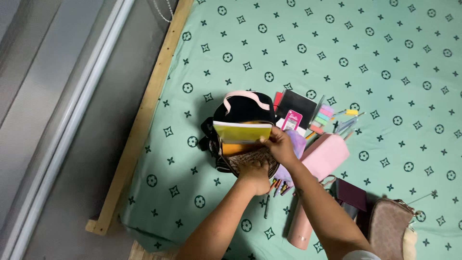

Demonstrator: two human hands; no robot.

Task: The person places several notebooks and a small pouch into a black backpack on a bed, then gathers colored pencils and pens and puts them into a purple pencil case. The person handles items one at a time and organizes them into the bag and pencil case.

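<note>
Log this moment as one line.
right hand: holds yellow notebook | left hand: grips black backpack rim | surface: green bedsheet

A black backpack (pixel 243 110) with a pink top handle (pixel 245 96) stands open on a bed (pixel 385 58) covered by a green sheet with dark star and ring patterns, close to the bed's wooden side edge (pixel 144 115). The left hand (pixel 255 175) grips the backpack's near rim, and the right hand (pixel 279 146) pinches the corner of a yellow notebook (pixel 242 131) that lies across the opening. Just beside the backpack, toward the middle of the bed, lie a black notebook (pixel 296 103), a stack of coloured sticky notes (pixel 323 118), several pens (pixel 347 123) and a pink pencil case (pixel 325 155). A pink tumbler (pixel 301 231), a dark wallet (pixel 351 193) and a brown purse (pixel 387 228) lie near the foot edge.
</note>
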